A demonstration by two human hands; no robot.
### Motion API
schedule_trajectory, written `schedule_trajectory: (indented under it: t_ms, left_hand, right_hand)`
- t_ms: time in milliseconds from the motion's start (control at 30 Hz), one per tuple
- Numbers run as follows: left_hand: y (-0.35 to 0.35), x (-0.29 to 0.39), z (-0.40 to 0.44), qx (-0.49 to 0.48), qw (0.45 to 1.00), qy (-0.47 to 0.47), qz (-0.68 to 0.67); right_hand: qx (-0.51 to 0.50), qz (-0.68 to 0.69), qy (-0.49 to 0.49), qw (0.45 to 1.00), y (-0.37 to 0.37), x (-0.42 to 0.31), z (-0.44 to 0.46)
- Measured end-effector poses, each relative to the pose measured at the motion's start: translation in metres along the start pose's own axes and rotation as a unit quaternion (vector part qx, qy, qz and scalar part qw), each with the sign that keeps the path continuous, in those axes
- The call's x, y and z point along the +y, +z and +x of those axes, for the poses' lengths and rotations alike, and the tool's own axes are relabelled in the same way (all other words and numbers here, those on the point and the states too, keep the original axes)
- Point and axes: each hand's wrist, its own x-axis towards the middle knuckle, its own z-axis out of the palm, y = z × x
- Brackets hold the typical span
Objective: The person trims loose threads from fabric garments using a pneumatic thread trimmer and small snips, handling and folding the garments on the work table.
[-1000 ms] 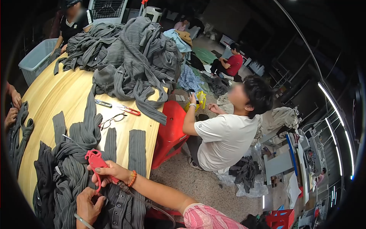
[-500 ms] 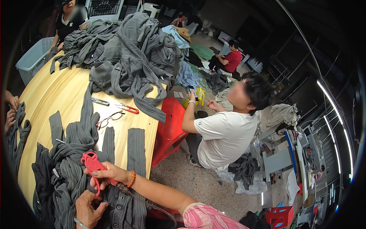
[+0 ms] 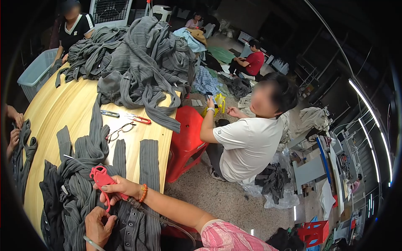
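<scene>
My right hand (image 3: 121, 190) is wrapped round a red air blow gun (image 3: 103, 179), whose thin metal nozzle points to the upper left over the cloth. A hose runs from its grip back under my forearm. Below it, my left hand (image 3: 99, 228) is closed, its curled fingers on a dark grey ribbed garment (image 3: 81, 184); the fingertips are partly hidden. Beside that hand lies a strip with a row of metal eyelets (image 3: 130, 226). The garment's long ribbed bands (image 3: 149, 163) stretch across the wooden table (image 3: 54, 108).
A big heap of grey garments (image 3: 134, 58) covers the table's far end. Thread snips (image 3: 138, 119) and eyeglasses (image 3: 120, 131) lie midway. Another person's hands (image 3: 16, 129) hold cloth at the left edge. A red stool (image 3: 186, 134) and a seated person (image 3: 247, 138) with a phone are at the right.
The view has shifted slightly. My hands keep nearly the same pose on the blow gun and garment. The seated person's head has turned, and the person at the far left has shifted.
</scene>
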Motion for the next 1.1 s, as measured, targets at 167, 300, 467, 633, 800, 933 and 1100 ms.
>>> schedule_trajectory:
  t_ms: [167,300,467,633,800,933,1100]
  left_hand:
    - [-0.005,0.007,0.001,-0.016,0.999,-0.035,-0.008]
    - [-0.003,-0.001,-0.001,-0.005,0.999,-0.038,-0.02]
    - [-0.004,-0.002,-0.002,0.018,0.999,-0.016,-0.033]
    - [-0.012,0.008,-0.001,0.004,0.997,-0.052,-0.062]
    - [-0.012,0.005,-0.001,0.004,0.997,-0.042,-0.061]
    - [-0.015,0.012,0.0,-0.006,0.997,-0.056,-0.06]
    - [-0.011,0.004,0.0,-0.01,0.997,-0.037,-0.07]
  right_hand:
    - [0.001,-0.02,-0.007,1.0,0.0,0.001,0.0]
    - [-0.002,-0.026,-0.007,1.0,0.001,-0.001,-0.001]
    - [-0.003,-0.031,-0.012,0.999,-0.003,0.001,0.001]
    - [-0.004,-0.027,-0.006,1.0,-0.003,0.0,0.001]
    - [-0.004,-0.03,-0.005,1.0,-0.003,0.0,0.002]
    - [-0.005,-0.031,-0.003,1.0,-0.003,0.0,0.002]
    - [-0.009,-0.025,-0.001,1.0,-0.003,0.0,0.003]
